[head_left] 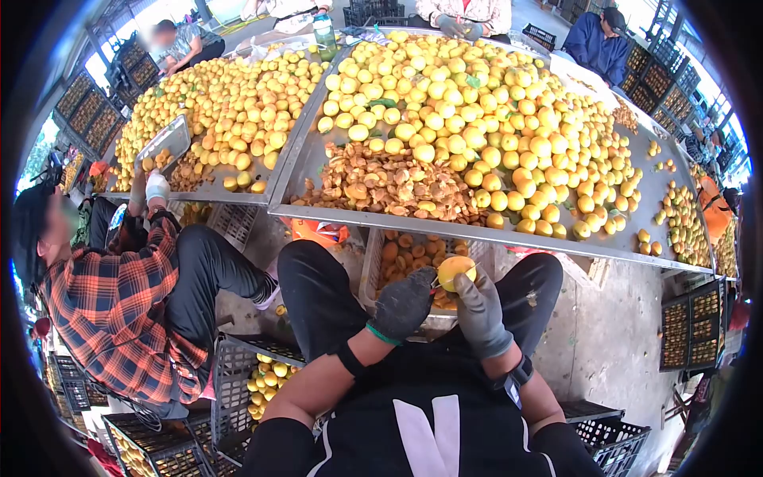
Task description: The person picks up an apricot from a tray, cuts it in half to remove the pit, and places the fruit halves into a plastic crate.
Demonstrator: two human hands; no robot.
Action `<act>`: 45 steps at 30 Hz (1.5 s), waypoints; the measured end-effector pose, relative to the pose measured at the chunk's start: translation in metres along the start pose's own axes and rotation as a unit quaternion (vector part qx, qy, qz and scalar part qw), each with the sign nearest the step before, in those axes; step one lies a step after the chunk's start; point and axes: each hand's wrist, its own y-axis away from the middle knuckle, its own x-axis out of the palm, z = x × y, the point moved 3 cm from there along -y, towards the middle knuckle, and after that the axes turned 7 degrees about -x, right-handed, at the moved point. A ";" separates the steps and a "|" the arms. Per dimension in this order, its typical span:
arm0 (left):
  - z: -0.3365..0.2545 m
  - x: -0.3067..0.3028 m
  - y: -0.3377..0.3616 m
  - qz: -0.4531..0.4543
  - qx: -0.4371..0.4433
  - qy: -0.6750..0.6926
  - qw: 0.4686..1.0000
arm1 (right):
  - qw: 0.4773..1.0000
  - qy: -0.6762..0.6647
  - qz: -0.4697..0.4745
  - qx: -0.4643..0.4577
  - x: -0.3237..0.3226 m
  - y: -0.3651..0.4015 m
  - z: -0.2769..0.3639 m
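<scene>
My right hand (482, 314), in a grey glove, is closed round a yellow apricot (456, 273) above my lap. Close against the fruit's left side is my left hand (405, 304), in a darker glove with a green cuff. Its fingers are curled, and a thin bit with a touch of red shows at their tips, too small to name. Below and behind both hands stands a crate of apricot halves (404, 256), partly under the table. Whole apricots (477, 119) are heaped on the metal table (477, 226), with a pile of brownish apricot pieces (389, 183) near its front edge.
A co-worker in a checked shirt (111, 294) sits to my left at the same table. Black crates (238, 381) with apricots stand by my left side, and another crate (612, 437) at my right. Several people sit along the far side. Stacked crates (691, 322) stand right.
</scene>
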 end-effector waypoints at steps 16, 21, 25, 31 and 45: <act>-0.019 -0.054 -0.020 0.030 -0.026 0.130 0.991 | 0.900 -0.310 0.010 0.305 -0.022 0.006 -0.015; -0.024 -0.060 -0.027 0.086 0.008 0.122 0.989 | 0.944 0.280 0.053 -0.164 -0.005 0.018 0.008; -0.037 -0.058 -0.031 0.103 0.077 0.131 0.983 | 0.993 0.083 0.045 0.066 -0.005 0.017 0.002; -0.035 -0.040 -0.028 0.073 -0.032 0.296 0.952 | 0.839 0.486 0.022 -0.243 0.008 0.007 0.024; -0.043 -0.060 -0.028 0.002 0.014 0.318 0.948 | 0.983 0.161 -0.062 -0.062 0.020 -0.008 0.045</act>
